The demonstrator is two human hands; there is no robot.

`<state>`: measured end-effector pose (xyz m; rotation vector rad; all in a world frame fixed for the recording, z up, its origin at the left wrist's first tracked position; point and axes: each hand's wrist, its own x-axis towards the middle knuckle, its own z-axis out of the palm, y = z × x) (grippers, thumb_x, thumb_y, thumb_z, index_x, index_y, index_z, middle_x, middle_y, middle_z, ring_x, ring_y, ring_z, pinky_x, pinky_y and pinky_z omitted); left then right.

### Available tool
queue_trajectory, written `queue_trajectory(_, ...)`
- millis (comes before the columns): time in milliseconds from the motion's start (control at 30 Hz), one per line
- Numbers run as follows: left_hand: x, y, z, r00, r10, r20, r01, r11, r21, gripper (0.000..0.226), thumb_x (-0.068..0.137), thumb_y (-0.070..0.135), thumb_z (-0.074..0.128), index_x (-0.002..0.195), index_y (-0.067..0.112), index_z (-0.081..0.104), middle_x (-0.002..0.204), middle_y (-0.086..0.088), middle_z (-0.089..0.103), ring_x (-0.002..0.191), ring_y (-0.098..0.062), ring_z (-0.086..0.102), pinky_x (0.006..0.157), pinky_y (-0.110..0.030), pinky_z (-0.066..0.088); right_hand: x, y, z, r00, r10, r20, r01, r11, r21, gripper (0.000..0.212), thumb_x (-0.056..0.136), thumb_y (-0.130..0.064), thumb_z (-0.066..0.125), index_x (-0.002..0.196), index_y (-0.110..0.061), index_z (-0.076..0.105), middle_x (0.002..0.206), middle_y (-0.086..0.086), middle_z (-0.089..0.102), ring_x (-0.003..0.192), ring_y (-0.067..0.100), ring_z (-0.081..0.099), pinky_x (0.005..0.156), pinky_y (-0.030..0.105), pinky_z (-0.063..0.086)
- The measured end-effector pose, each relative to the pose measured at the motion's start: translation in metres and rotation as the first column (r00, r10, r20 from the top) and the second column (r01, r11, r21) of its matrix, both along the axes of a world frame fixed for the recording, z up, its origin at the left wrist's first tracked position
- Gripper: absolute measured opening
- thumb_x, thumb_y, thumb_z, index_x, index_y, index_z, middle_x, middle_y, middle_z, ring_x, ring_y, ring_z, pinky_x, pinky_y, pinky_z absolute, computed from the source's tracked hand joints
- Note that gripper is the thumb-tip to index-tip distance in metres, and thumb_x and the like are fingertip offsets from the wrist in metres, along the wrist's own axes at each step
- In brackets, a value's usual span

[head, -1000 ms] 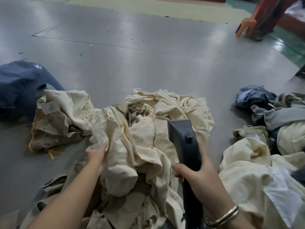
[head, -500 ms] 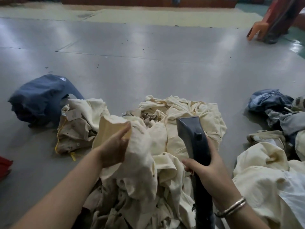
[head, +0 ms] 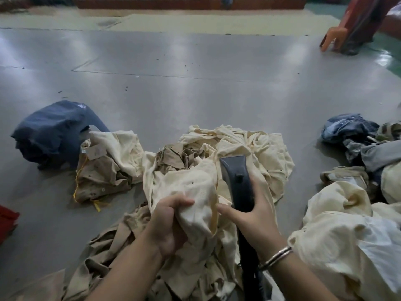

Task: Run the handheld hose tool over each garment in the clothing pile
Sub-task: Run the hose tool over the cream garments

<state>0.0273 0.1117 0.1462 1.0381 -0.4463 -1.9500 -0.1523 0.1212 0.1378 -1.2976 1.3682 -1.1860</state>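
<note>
A wide grey floor (head: 195,88) is seen, glossy with reflected light. On it, in the middle foreground, a large clothing pile (head: 249,148) of cream and tan garments is heaped. A second heap of pale garments (head: 338,231) is spread at the right edge, and beyond it darker blue and grey clothes (head: 355,135) are bunched. At the left a navy garment (head: 52,131) is slumped on the floor, touching a tan and cream garment (head: 108,168) with a paper tag. Far back on the right, the orange legs of a plastic chair (head: 332,38) can be made out.

A cream garment (head: 191,187) from the middle pile is bunched and lifted by the left hand (head: 169,224) — the fingers are curled round a fold of the cloth. The handheld hose tool (head: 237,181), dark grey with a flared head, is gripped round its handle by the right hand (head: 253,216), and its head is held just beside the lifted cloth, above the pile; whether it touches the fabric cannot be told. The two hands are held close together — side by side, not touching. A silver bangle (head: 275,256) is worn on the right wrist.
</note>
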Motion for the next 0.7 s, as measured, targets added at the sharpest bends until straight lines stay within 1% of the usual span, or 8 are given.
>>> queue_trajectory(67, -0.006, 0.007, 0.000, 1.000, -0.011, 0.010, 0.011, 1.000, -0.009, 0.043, 0.048, 0.010, 0.069, 0.089, -0.003, 0.075, 0.092, -0.024, 0.067, 0.078, -0.034, 0.067, 0.078, -0.043, 0.054, 0.009, 0.001, -0.001, 1.000, -0.005, -0.010, 0.005, 1.000, 0.013, 0.095, 0.062, -0.025, 0.085, 0.141, -0.043, 0.036, 0.121, -0.033, 0.053, 0.109, -0.011, 0.052, 0.095, 0.026, 0.050)
queue_trajectory(100, -0.007, 0.008, 0.001, 0.999, -0.023, 0.035, 0.024, 0.999, -0.024, 0.038, 0.052, 0.010, 0.072, 0.088, 0.000, 0.076, 0.090, -0.023, 0.068, 0.076, -0.032, 0.067, 0.075, -0.041, 0.056, 0.013, 0.002, -0.001, 0.999, -0.022, -0.025, 0.021, 1.000, -0.003, 0.093, 0.060, -0.025, 0.081, 0.140, -0.044, 0.036, 0.115, -0.035, 0.055, 0.105, -0.011, 0.054, 0.093, 0.028, 0.051)
queue_trajectory(200, -0.007, 0.004, 0.005, 0.990, 0.029, 0.141, -0.024, 0.999, -0.038, 0.032, 0.061, 0.026, 0.077, 0.084, 0.004, 0.078, 0.088, -0.018, 0.071, 0.071, -0.028, 0.068, 0.067, -0.037, 0.057, 0.010, -0.001, 0.005, 0.997, -0.075, -0.032, 0.072, 0.994, -0.086, 0.086, 0.062, -0.024, 0.082, 0.135, -0.042, 0.040, 0.106, -0.044, 0.051, 0.100, -0.015, 0.053, 0.080, 0.011, 0.048)
queue_trajectory(300, -0.006, 0.000, 0.001, 0.967, 0.097, 0.234, -0.099, 0.995, -0.004, 0.036, 0.063, 0.030, 0.072, 0.085, 0.002, 0.075, 0.090, -0.018, 0.073, 0.072, -0.026, 0.070, 0.066, -0.034, 0.058, -0.005, -0.007, 0.011, 0.985, -0.086, 0.149, 0.091, 0.996, -0.022, 0.078, 0.058, -0.020, 0.078, 0.126, -0.042, 0.047, 0.101, -0.024, 0.063, 0.093, 0.004, 0.064, 0.071, 0.019, 0.054)
queue_trajectory(400, -0.012, 0.003, 0.002, 0.982, 0.085, 0.171, -0.090, 0.996, 0.021, 0.036, 0.068, 0.027, 0.069, 0.091, -0.001, 0.073, 0.095, -0.020, 0.072, 0.072, -0.025, 0.071, 0.061, -0.032, 0.060, -0.010, -0.008, 0.015, 0.954, -0.066, 0.293, 0.056, 0.998, 0.041, 0.073, 0.055, -0.011, 0.075, 0.123, -0.025, 0.054, 0.091, -0.004, 0.069, 0.080, 0.014, 0.068, 0.063, 0.023, 0.054)
queue_trajectory(533, -0.018, 0.000, 0.005, 0.992, 0.012, 0.124, -0.016, 0.999, 0.036, 0.045, 0.080, 0.028, 0.060, 0.114, -0.001, 0.066, 0.112, -0.020, 0.068, 0.100, -0.031, 0.066, 0.091, -0.041, 0.052, -0.013, -0.010, 0.018, 0.942, 0.014, 0.336, -0.028, 0.999, 0.036, 0.058, 0.057, -0.004, 0.069, 0.114, -0.004, 0.056, 0.074, 0.000, 0.064, 0.064, 0.013, 0.062, 0.053, 0.022, 0.049)
queue_trajectory(600, -0.019, -0.001, 0.007, 0.990, -0.062, 0.130, 0.065, 0.998, -0.013, 0.044, 0.084, 0.034, 0.061, 0.113, 0.002, 0.069, 0.112, -0.018, 0.069, 0.103, -0.030, 0.066, 0.092, -0.040, 0.052, -0.013, -0.010, 0.020, 0.946, 0.041, 0.322, -0.053, 0.998, 0.028, 0.054, 0.058, -0.004, 0.070, 0.110, -0.005, 0.057, 0.070, -0.002, 0.063, 0.062, 0.013, 0.061, 0.053, 0.023, 0.050)
queue_trajectory(700, -0.019, -0.001, 0.007, 0.978, -0.102, 0.182, 0.133, 0.977, -0.167, 0.047, 0.073, 0.038, 0.079, 0.106, 0.007, 0.071, 0.112, -0.022, 0.068, 0.102, -0.031, 0.067, 0.091, -0.043, 0.052, -0.014, -0.011, 0.021, 0.941, 0.074, 0.331, -0.086, 0.996, 0.022, 0.051, 0.059, -0.003, 0.069, 0.109, -0.004, 0.056, 0.069, 0.000, 0.063, 0.063, 0.014, 0.061, 0.055, 0.024, 0.051)
